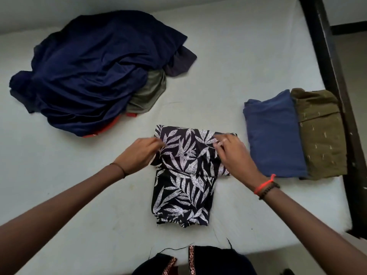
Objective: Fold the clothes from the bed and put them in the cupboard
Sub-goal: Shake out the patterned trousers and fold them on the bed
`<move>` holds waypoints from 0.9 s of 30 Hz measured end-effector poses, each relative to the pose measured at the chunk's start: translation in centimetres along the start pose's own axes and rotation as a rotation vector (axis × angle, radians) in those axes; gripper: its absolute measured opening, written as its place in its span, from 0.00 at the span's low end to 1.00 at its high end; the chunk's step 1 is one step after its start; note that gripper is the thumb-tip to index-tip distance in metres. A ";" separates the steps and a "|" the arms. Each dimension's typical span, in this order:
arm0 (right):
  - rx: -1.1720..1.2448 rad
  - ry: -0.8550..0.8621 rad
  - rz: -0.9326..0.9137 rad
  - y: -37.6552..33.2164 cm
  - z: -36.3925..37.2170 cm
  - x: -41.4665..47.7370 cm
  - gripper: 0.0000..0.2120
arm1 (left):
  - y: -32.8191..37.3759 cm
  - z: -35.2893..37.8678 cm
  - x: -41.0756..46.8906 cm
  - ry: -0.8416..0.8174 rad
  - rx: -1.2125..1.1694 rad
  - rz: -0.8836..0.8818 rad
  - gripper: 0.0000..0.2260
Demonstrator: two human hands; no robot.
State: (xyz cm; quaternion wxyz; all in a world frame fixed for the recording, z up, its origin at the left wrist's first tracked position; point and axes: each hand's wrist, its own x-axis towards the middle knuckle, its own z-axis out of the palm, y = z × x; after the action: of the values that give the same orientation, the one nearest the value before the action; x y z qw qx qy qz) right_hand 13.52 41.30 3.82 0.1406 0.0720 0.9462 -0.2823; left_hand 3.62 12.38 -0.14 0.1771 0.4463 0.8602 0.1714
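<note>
A leaf-print garment [184, 175], dark with white leaves, lies partly folded on the bed [218, 76] at the centre of the view. The left hand [139, 153] pinches its upper left edge, fingers closed on the cloth; the right hand [234, 153] grips the upper right edge the same way (both are a little blurred). At 10 o'clock sits an unfolded heap of clothes [95, 72], mostly navy. At 3 o'clock, two folded pieces lie touching side by side: a blue one [276, 135] and an olive one [321, 135].
</note>
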 end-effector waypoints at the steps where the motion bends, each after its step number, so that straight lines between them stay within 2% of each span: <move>1: 0.026 0.121 0.030 -0.9 1.2 0.7 0.19 | 0.3 0.4 1.3 0.055 -0.014 -0.052 0.16; 2: 0.046 0.168 0.053 -1.9 2.4 1.7 0.20 | 0.7 1.0 2.7 0.096 -0.044 -0.111 0.17; 4: 0.015 0.098 0.082 -3.8 4.9 3.6 0.23 | 2.2 2.0 5.7 0.127 -0.121 -0.216 0.20; 7: -0.161 0.043 0.079 -4.0 8.7 5.7 0.26 | 4.0 4.5 9.2 0.000 -0.078 -0.305 0.20; 8: -0.212 0.027 0.096 -3.0 9.5 5.9 0.27 | 3.9 5.3 9.6 -0.029 -0.024 -0.317 0.20; 11: -0.365 0.017 0.056 1.6 10.4 5.2 0.27 | 2.1 5.1 9.3 0.025 0.186 -0.260 0.18; 13: -0.424 0.055 0.039 3.9 9.6 4.1 0.27 | 0.4 4.2 8.6 -0.083 0.261 -0.228 0.20; 15: -0.422 0.132 0.067 5.1 8.2 3.1 0.24 | -0.8 3.2 8.3 -0.188 0.185 -0.272 0.18; 17: -0.349 0.160 0.085 6.0 6.6 3.0 0.19 | -1.5 2.2 8.5 -0.243 -0.034 -0.375 0.16; 20: 0.065 -0.038 0.187 6.5 3.3 4.7 0.18 | -2.4 0.8 8.7 -0.348 -0.338 -0.447 0.15; 22: 0.219 -0.215 0.216 6.9 1.4 6.1 0.15 | -2.7 -0.7 9.0 -0.488 -0.301 -0.408 0.17; 24: 0.261 -0.310 0.179 7.2 -0.1 7.1 0.11 | -3.0 -2.2 9.8 -0.572 -0.167 -0.342 0.17; 27: 0.328 -0.297 0.144 7.0 -1.8 7.9 0.12 | -3.4 -3.7 11.6 -0.491 -0.058 -0.276 0.17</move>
State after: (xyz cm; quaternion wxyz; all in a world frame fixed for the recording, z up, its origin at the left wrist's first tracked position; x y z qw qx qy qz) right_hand 7.13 48.56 -0.81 0.2847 0.1189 0.8490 -0.4290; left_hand -6.72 19.61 -0.20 0.4143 0.3478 0.8391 0.0568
